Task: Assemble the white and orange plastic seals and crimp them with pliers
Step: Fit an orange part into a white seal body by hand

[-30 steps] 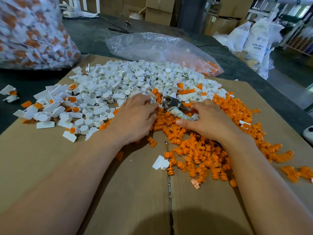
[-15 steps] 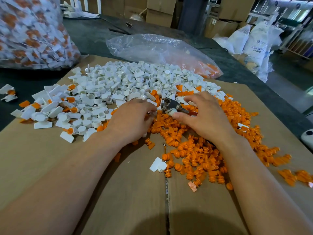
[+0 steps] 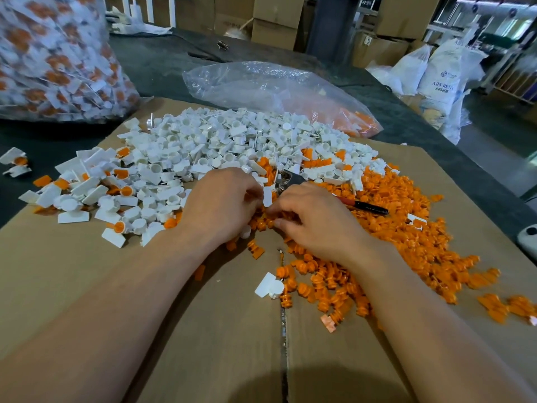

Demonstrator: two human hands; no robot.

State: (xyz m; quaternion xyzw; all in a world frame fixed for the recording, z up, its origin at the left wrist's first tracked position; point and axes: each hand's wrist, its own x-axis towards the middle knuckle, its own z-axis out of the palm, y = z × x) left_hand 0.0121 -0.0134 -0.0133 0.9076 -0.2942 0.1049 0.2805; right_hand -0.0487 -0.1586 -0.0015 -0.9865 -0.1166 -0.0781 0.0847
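I see right hand [image 3: 316, 225] drawn back toward me, fingers curled into orange inserts [image 3: 392, 242], grip unclear; left hand [image 3: 223, 207] pinches white seal [image 3: 267, 196] between hands. Just beyond, pliers [image 3: 286, 181] now uncovered, lying on inserts: assembling, crimp pending, I judge.

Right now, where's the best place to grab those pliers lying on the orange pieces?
Take the pliers by their dark handles, coming from the right: they lie nearly flat and stick out free beyond the right hand, while the metal head points away left.
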